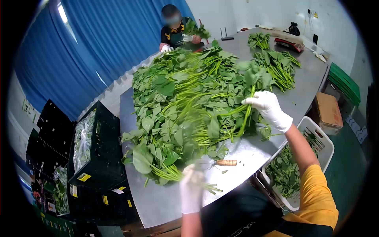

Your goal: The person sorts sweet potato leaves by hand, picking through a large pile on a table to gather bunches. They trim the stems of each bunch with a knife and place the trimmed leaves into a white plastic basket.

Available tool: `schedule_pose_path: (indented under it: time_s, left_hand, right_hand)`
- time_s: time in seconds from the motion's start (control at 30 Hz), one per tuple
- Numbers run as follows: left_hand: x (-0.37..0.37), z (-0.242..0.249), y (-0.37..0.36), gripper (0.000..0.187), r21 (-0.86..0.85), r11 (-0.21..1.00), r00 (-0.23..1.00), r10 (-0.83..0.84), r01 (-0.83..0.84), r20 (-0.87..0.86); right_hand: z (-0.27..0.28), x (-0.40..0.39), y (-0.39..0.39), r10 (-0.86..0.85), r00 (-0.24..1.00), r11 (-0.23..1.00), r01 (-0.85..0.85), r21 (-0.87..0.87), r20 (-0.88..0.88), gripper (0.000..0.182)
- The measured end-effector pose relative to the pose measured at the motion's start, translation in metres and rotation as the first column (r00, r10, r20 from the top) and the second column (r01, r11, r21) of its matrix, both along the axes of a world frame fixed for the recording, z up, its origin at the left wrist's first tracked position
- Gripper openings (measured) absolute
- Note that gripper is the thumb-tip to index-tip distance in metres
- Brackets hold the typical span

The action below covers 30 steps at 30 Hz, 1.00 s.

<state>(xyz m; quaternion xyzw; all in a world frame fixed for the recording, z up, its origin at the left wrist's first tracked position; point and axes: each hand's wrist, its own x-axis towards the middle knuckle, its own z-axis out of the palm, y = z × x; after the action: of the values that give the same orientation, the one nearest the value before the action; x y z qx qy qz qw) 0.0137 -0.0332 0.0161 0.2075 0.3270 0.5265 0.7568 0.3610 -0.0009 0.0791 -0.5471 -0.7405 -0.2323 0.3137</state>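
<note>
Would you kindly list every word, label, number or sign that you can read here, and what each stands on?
No text can be read.
Yellow labels on the dark plastic crates: too small.
Yellow sign on the wall: too small.
Pale marks on the dark apron: too small and cut off.

Long-stemmed leafy greens (189, 94) heaped loosely across a metal table (152, 205)

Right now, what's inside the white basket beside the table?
Loose leafy greens lie inside the white basket. The right forearm hides part of it, and the greens cover the bottom, so anything underneath can't be seen.
</note>
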Motion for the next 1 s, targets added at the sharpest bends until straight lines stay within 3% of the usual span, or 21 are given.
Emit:
schedule_pose_path:
  time_s: [0.1,0.13,0.27,0.37,0.43,0.5,0.57,0.6,0.63,0.7,0.77,0.8,0.83,0.87,0.9,0.97,1.0]
  left_hand:
    - [0.007,0.012,-0.007,0.025,0.047,0.998,0.997,-0.039,0.043,-0.070]
    - [0.011,0.015,-0.008,0.025,0.081,0.994,0.995,-0.062,0.068,-0.078]
    - [0.026,0.027,-0.007,0.032,0.165,0.976,0.986,-0.123,0.140,-0.108]
    - [0.040,0.041,-0.007,0.032,0.166,0.973,0.986,-0.145,0.158,-0.083]
    - [0.053,0.040,-0.006,0.033,0.306,0.899,0.938,-0.243,0.313,-0.248]
    - [0.073,0.028,-0.004,0.032,0.458,0.779,0.876,-0.233,0.428,-0.423]
    - [0.091,0.028,-0.002,0.032,0.322,0.810,0.841,-0.342,0.490,-0.419]
    - [0.096,0.035,-0.007,0.035,0.219,0.829,0.828,-0.415,0.515,-0.377]
    - [0.103,0.031,-0.011,0.032,0.188,0.865,0.863,-0.395,0.465,-0.313]
    - [0.110,0.017,-0.011,0.024,0.214,0.874,0.883,-0.369,0.436,-0.291]
    - [0.112,-0.004,-0.005,0.023,0.233,0.886,0.901,-0.334,0.401,-0.278]
    - [0.112,-0.012,-0.002,0.023,0.251,0.894,0.915,-0.305,0.370,-0.263]
    - [0.109,-0.012,0.000,0.020,0.226,0.911,0.927,-0.293,0.346,-0.235]
    - [0.107,-0.011,0.001,0.019,0.182,0.942,0.951,-0.251,0.283,-0.182]
    - [0.105,-0.007,0.001,0.017,0.136,0.967,0.972,-0.199,0.216,-0.127]
    - [0.098,-0.011,0.007,0.014,0.095,0.968,0.967,-0.218,0.231,-0.130]
    - [0.095,-0.027,0.014,0.013,0.187,0.959,0.965,-0.178,0.214,-0.191]
  right_hand:
    - [0.021,-0.020,-0.025,0.023,0.971,0.996,-0.001,-0.092,0.237,0.033]
    - [0.021,-0.026,-0.032,-0.013,0.946,0.999,0.025,-0.032,0.323,0.030]
    - [0.047,-0.056,-0.078,-0.193,0.911,0.980,0.165,0.107,0.364,0.023]
    - [0.068,-0.062,-0.112,-0.230,0.895,0.968,0.170,0.184,0.382,0.020]
    - [0.064,-0.058,-0.108,-0.134,0.900,0.991,0.131,0.035,0.416,0.020]
    - [0.049,-0.049,-0.088,-0.009,0.924,1.000,0.016,-0.015,0.382,0.021]
    - [0.008,-0.041,-0.058,0.108,0.990,0.994,-0.108,-0.011,0.095,0.023]
    - [0.015,-0.050,-0.057,0.206,0.978,0.978,-0.205,-0.027,0.031,0.024]
    - [0.010,-0.053,-0.049,0.229,0.972,0.973,-0.229,0.000,0.055,0.026]
    - [0.002,-0.068,-0.045,0.280,0.953,0.956,-0.288,-0.052,-0.117,0.033]
    - [-0.001,-0.082,-0.044,0.148,0.975,0.970,-0.176,-0.165,-0.169,0.051]
    - [0.001,-0.087,-0.049,0.188,0.913,0.952,-0.260,-0.161,-0.363,0.054]
    - [0.001,-0.092,-0.055,0.215,0.811,0.929,-0.341,-0.141,-0.544,0.057]
    - [-0.017,-0.094,-0.052,0.254,0.801,0.960,-0.276,0.042,-0.542,0.060]
    - [-0.032,-0.097,-0.059,0.091,0.631,0.970,-0.232,-0.075,-0.770,0.051]
    - [-0.057,-0.094,-0.063,-0.100,0.647,0.914,-0.239,-0.326,-0.756,0.036]
    - [-0.074,-0.093,-0.064,-0.065,0.625,0.863,-0.357,-0.359,-0.778,0.029]
